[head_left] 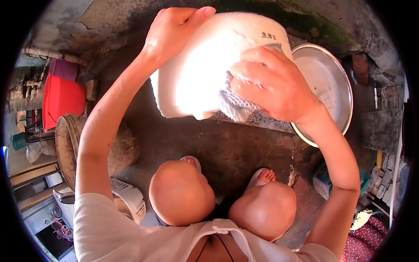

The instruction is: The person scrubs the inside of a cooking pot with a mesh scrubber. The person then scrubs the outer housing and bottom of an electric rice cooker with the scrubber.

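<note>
A large white container [200, 74] with small dark print near its upper right lies tilted in front of me, its surface glaring in the light. My left hand [176, 32] grips its upper left edge, fingers wrapped over the rim and partly hidden. My right hand [275, 83] presses a grey mesh cloth [238, 105] against the container's right side, with the fingers curled round the cloth. A round metal basin [325, 85] with some liquid in it sits just right of the container, partly behind my right wrist.
A speckled stone slab [279, 125] lies under the container and basin. At the left are a red tub [65, 98], a large round vessel [65, 139] and a white plastic basket [131, 196]. My knees and feet are below, and a mossy wall stands ahead.
</note>
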Tool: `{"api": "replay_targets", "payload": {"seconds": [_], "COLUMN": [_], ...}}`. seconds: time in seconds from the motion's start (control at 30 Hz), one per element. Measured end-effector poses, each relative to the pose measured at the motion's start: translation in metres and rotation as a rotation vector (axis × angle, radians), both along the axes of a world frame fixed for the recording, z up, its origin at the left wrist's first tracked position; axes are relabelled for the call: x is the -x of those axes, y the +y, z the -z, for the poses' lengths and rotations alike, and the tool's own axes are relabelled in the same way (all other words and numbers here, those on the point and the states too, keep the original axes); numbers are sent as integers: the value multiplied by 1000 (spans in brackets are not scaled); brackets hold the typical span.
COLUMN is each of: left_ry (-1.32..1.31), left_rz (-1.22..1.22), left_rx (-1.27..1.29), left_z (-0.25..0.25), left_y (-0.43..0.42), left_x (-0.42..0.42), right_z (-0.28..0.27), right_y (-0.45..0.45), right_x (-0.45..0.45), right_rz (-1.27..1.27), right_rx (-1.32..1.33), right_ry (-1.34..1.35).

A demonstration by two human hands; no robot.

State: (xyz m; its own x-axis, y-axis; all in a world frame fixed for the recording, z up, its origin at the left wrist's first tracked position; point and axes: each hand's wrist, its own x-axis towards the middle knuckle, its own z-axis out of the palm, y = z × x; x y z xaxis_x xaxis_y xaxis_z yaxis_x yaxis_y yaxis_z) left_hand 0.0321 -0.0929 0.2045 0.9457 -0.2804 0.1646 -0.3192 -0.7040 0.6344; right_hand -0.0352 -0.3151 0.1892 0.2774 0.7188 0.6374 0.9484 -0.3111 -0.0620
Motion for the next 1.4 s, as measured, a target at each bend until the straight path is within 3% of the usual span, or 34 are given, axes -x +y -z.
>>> {"api": "replay_targets", "payload": {"seconds": [0.1, 0.17, 0.3, 0.37, 0.4, 0.47, 0.57, 0.67, 0.87, 1.1, 1.17, 1.2, 1.23, 1.27, 1.33, 1.4], "left_ry": [-50, -72, -45, -26, -58, -31, -93, 9, -31, -58, -46, -38, -50, -62, -136, -49], "left_rz": [-10, -17, -19, -9, -5, 1, 37, -31, -104, -167, -201, -218, -224, -230, -252, -234], "left_rx": [-12, 3, 38, 9, -6, -15, 34, 54, 53, 5, -13, -25, -35, -50, -56, 36], "left_z": [3, 7, 1, 0, 2, 1, 6, -3, 6, 8, 8, 9, 10, 11, 11, 13], "left_y": [7, 13, 11, 10, 10, 8, 8, 6, 19, 19, 20, 19, 16, 15, 19, 23], "left_x": [1, 4, 2, 4, 2, 4, 1, 8, 6, 0, -5, -6, -6, -4, -1, 2], "right_z": [24, 44, 38, 9, -9, -17, -6, 1, 34, 54, 65, 78, 91, 110, 119, 112], "right_y": [-9, -17, -9, 5, 4, 9, 18, 3, -32, -40, -27, -18, 5, 28, 43, 35], "right_x": [8, 18, 27, 23, 10, -7, 9, 3, -8, 24, 37, 43, 51, 52, 61, 67], "right_rz": [-58, -135, -18, 82, 177, 243, 72, 162, 321, 743, 885, 866, 844, 701, 533, 564], "right_rx": [-75, 28, -8, -218, -197, -153, -43, -129, -241, -468, -725, -558, -391, -428, -439, -509], "right_ry": [-179, -384, -415, -318, -266, 109, 185, 249, 265, 545, 779, 515, 449, 317, 412, 344]}}
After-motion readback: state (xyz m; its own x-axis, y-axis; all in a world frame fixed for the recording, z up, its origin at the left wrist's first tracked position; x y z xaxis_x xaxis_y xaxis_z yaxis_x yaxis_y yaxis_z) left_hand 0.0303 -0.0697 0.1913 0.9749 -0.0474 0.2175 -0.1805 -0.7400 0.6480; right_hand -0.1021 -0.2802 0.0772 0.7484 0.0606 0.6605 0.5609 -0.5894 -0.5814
